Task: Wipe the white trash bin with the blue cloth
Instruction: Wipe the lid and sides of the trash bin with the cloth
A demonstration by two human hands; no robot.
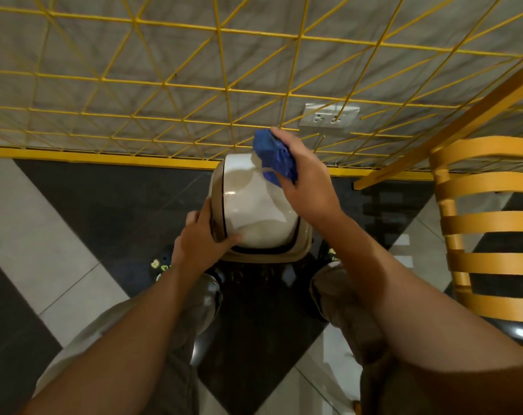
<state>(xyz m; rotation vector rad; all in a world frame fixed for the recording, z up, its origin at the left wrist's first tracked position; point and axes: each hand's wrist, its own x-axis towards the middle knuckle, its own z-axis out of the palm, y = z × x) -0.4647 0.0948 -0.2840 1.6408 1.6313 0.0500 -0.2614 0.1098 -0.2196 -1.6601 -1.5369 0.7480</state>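
1. Centre frame, on the tiled floor, stands the white trash bin (255, 205).
2. Left hand (201, 238) grips its lid edge, fingers clamped.
3. Right hand (303, 175) clutches the bunched blue cloth (273, 155) at the bin's far corner.

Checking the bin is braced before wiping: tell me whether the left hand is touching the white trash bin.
Touching. The head view shows the left hand gripping the white trash bin at its left rim, thumb lying across the lid.

Blue cloth (274, 155), white bin (255, 205), yellow grid (224, 88), orange chair (488, 223).
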